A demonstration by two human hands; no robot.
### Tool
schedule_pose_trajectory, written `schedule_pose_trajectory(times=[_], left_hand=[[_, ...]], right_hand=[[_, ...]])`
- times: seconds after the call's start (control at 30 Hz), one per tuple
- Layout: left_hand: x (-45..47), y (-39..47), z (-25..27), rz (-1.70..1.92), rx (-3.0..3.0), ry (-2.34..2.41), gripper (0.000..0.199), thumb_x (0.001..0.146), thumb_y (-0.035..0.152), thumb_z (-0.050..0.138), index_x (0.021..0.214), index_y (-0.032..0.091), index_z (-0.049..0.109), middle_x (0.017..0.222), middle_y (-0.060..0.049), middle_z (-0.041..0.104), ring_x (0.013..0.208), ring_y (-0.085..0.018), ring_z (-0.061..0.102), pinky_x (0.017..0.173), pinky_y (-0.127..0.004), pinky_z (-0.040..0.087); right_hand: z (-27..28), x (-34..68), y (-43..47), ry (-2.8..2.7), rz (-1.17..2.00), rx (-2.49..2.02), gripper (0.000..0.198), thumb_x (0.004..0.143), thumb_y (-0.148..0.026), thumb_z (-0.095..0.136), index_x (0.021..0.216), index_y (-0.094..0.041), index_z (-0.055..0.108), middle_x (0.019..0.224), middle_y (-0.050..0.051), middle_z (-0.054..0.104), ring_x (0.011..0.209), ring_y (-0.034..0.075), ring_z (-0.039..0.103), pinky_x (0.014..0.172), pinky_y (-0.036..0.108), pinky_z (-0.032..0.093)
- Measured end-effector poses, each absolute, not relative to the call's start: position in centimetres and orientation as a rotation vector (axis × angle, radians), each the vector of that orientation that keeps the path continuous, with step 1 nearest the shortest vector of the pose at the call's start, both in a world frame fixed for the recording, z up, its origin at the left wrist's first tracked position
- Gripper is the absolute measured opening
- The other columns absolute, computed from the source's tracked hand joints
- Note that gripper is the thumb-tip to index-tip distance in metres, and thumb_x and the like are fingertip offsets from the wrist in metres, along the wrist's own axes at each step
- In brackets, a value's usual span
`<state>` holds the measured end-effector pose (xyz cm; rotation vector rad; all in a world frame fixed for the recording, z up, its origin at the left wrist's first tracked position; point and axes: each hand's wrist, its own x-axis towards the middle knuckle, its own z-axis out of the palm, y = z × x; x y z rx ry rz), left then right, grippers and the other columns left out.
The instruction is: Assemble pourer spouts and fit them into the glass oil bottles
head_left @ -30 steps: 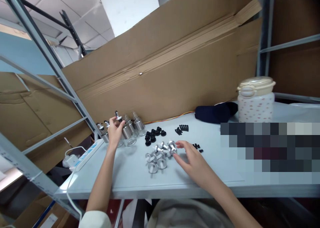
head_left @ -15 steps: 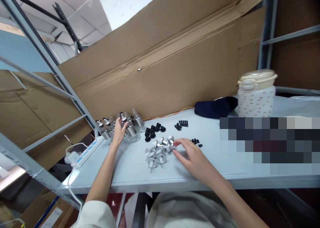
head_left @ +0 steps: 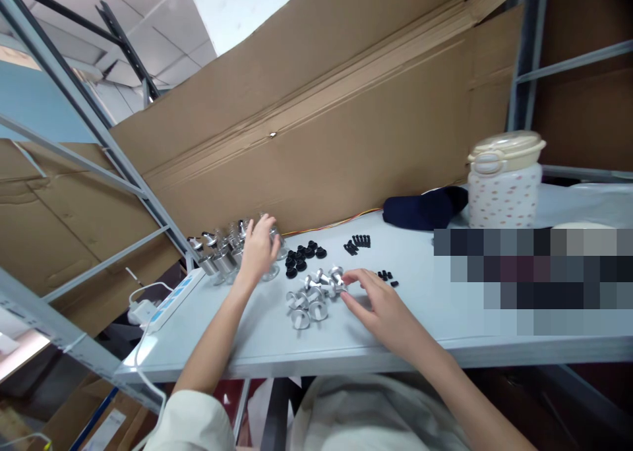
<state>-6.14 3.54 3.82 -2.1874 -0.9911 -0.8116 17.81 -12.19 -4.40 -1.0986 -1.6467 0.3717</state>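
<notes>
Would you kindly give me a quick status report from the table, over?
Left hand at the bottles, grip unclear. Right hand open beside the metal parts. Bottles standing clustered. Black parts between bottles and metal parts.

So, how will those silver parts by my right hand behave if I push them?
The silver parts will probably roll or rock, given their round discs and narrower stems. They look metallic, so they're likely stiff. Since they're clustered closely, pushing one may well nudge its neighbours.
</notes>
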Motion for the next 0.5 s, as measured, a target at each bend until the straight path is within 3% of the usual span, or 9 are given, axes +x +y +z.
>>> schedule_pose_trajectory(times=[0.1, 0.23, 0.33, 0.5], left_hand=[[-3.3, 5.1, 4.6, -0.33, -2.155, -1.155, 0.038, 0.089, 0.018, 0.043, 0.125, 0.014, 0.055, 0.14, -0.017, 0.047, 0.14, -0.031, 0.029, 0.115, -0.058, 0.007], [-2.8, 7.7, 5.2, -0.117, -1.998, -1.457, 0.039, 0.085, 0.015, 0.046, 0.12, 0.014, 0.063, 0.146, -0.02, 0.038, 0.137, -0.043, 0.029, 0.108, -0.067, 0.011], [-3.3, 8.3, 5.4, -0.092, -1.957, -1.513, 0.039, 0.084, 0.009, 0.039, 0.108, 0.011, 0.07, 0.134, -0.024, 0.05, 0.125, -0.046, 0.044, 0.102, -0.072, 0.012], [-3.2, 8.2, 5.9, -0.058, -1.969, -1.499, 0.039, 0.081, 0.006, 0.039, 0.098, 0.012, 0.073, 0.104, -0.021, 0.066, 0.113, -0.042, 0.054, 0.1, -0.077, 0.0]], right_hand=[[-4.3, 17.9, -12.2, -1.676, 0.382, -1.105, 0.009, 0.085, -0.025, 0.047, 0.091, -0.022, 0.053, 0.099, 0.007, 0.065, 0.095, 0.022, 0.061, 0.085, 0.039, 0.05], [-4.1, 17.9, -12.3, -1.688, 0.38, -1.123, 0.009, 0.086, -0.025, 0.047, 0.09, -0.022, 0.054, 0.097, 0.006, 0.065, 0.093, 0.022, 0.062, 0.083, 0.037, 0.05], [-4.0, 17.9, -12.5, -1.699, 0.377, -1.131, 0.009, 0.086, -0.026, 0.047, 0.088, -0.022, 0.054, 0.095, 0.006, 0.065, 0.09, 0.021, 0.063, 0.08, 0.036, 0.051], [-4.1, 17.9, -12.5, -1.698, 0.383, -1.138, 0.01, 0.087, -0.026, 0.047, 0.09, -0.022, 0.055, 0.096, 0.006, 0.065, 0.092, 0.021, 0.062, 0.077, 0.033, 0.051]])
